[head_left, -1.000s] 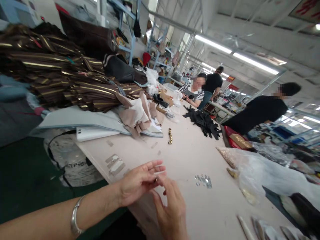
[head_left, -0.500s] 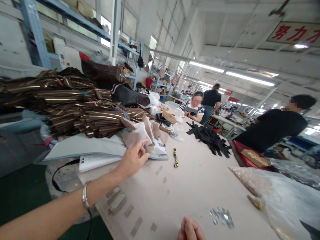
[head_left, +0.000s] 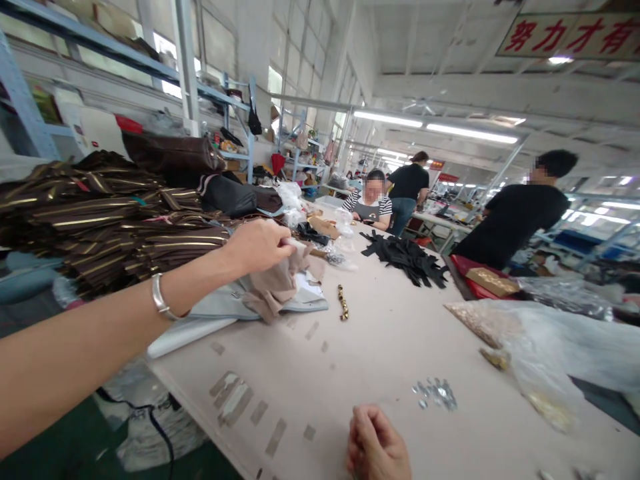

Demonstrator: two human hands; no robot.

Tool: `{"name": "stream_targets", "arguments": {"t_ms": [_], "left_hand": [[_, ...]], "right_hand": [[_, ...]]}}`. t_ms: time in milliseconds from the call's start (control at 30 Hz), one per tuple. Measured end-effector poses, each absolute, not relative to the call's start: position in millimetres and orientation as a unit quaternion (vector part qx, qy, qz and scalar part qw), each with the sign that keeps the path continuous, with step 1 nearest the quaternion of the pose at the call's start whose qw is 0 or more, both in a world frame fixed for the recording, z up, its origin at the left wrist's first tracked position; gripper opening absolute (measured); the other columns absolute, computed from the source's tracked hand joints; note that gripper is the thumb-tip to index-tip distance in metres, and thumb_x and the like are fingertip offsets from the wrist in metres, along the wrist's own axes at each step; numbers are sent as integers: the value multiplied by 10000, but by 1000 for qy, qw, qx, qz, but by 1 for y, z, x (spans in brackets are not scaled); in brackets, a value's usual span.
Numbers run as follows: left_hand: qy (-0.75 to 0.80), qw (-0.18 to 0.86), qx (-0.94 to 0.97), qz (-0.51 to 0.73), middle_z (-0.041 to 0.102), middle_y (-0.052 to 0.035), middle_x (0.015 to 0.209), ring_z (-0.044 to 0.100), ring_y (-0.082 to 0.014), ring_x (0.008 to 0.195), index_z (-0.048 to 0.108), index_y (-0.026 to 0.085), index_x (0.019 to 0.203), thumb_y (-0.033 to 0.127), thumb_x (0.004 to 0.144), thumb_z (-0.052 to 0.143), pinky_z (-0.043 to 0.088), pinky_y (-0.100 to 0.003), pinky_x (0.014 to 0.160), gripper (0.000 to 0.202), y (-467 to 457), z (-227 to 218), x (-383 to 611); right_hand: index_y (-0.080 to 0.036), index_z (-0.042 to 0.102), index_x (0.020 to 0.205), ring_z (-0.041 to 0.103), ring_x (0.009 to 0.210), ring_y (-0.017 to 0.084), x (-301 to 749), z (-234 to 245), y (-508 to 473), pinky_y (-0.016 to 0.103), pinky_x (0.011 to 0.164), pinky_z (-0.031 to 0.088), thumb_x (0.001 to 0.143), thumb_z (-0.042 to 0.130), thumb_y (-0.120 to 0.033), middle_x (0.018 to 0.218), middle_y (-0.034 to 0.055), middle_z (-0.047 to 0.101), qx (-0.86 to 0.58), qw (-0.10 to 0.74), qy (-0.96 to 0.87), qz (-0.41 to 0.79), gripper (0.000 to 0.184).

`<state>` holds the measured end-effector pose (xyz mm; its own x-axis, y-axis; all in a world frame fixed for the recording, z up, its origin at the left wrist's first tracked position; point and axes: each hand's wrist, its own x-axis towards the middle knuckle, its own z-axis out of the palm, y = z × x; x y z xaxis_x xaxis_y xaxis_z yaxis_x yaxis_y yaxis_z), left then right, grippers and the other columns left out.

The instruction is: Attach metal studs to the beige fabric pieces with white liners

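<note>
My left hand [head_left: 265, 245] reaches across the table, its fingers closed on the upper part of a crumpled beige cloth [head_left: 273, 288]. The cloth hangs down from the fingers onto a grey flat piece [head_left: 215, 305] with a blue-grey edge. Low in the view, my right hand [head_left: 377, 443] rests over the near table with its fingers curled; whatever may be inside is hidden. To its right lie several small silvery discs [head_left: 440, 393]. A short row of brass-coloured metal pieces [head_left: 343, 303] sits just right of the cloth.
Brown strips with gold lines [head_left: 110, 220] are heaped at the left. Black strips [head_left: 405, 257] lie farther back on the table [head_left: 320, 387]. Clear plastic bags [head_left: 550, 353] hold small parts at the right. A person [head_left: 371, 200] sits at the far end; two others stand beyond.
My left hand has gone from loosely open beside the cloth to closed on it, lifting its upper part. My right hand has come farther into view. The camera has turned slightly right.
</note>
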<state>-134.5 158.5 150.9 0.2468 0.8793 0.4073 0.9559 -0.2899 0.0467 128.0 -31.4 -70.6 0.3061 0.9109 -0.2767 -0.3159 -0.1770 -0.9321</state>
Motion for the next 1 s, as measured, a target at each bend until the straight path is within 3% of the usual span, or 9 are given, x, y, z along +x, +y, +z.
{"name": "stream_targets", "arguments": {"t_ms": [133,267,367,467,567,633,700,833,1000], "left_hand": [[-563,62,-784,-256,652,-15,652,586,-183,665,665,189,725,498,881,568,336,-284,621,360,126,184,-113],[-556,-16,-781,-284,512,29,538,492,-141,585,563,192,590,457,822,611,283,-286,605,355,99,184,-85],[-531,-82,-805,-252,459,36,506,450,-126,547,479,197,548,446,822,597,258,-290,577,389,82,170,-63],[-497,-164,-825,-211,408,37,490,407,-114,508,413,198,531,463,838,555,224,-293,532,429,64,155,-43],[-462,-216,-841,-180,392,35,502,385,-110,492,425,200,541,471,834,530,199,-294,504,413,50,147,-31],[-447,-232,-847,-170,404,33,498,385,-112,482,437,202,549,473,837,513,192,-294,494,403,45,146,-27],[-444,-236,-847,-173,437,30,481,409,-117,476,446,205,558,476,847,500,213,-289,491,400,48,146,-27],[-448,-267,-830,-198,495,24,471,441,-127,461,477,215,571,491,875,495,284,-279,497,410,69,143,-33],[-410,-334,-818,-227,461,32,470,377,-111,434,494,222,572,555,863,572,269,-273,474,450,85,128,-39]], "right_hand": [[-171,629,673,493,471,100,120,-39,-31,216,437,442,761,767,-701,558,-26,548,-548,559,-383,491,555],[-184,723,1097,597,546,124,104,-1,-49,222,530,499,922,692,-416,628,-27,625,-518,587,-532,323,292],[-225,618,1355,622,533,126,90,25,-64,223,551,496,913,662,-255,634,-54,656,-507,564,-630,165,445],[-165,459,1513,606,452,143,84,39,-67,237,467,417,906,575,-194,595,-68,660,-564,489,-661,78,618],[-112,556,1410,619,443,166,94,38,-61,264,452,369,904,502,-176,590,-37,676,-607,447,-657,10,513],[-159,702,1144,643,500,162,108,33,-60,260,492,381,916,471,-162,633,-7,691,-606,429,-670,-23,325],[-191,725,951,646,551,147,124,27,-66,243,537,394,929,454,-141,670,6,690,-592,407,-695,-37,276],[-211,742,1039,626,578,127,159,25,-88,216,567,392,931,464,-96,681,-2,653,-574,329,-747,-70,320],[-224,754,1072,583,583,135,204,40,-110,226,546,370,972,498,-81,661,-1,595,-530,169,-812,-176,310]]}}
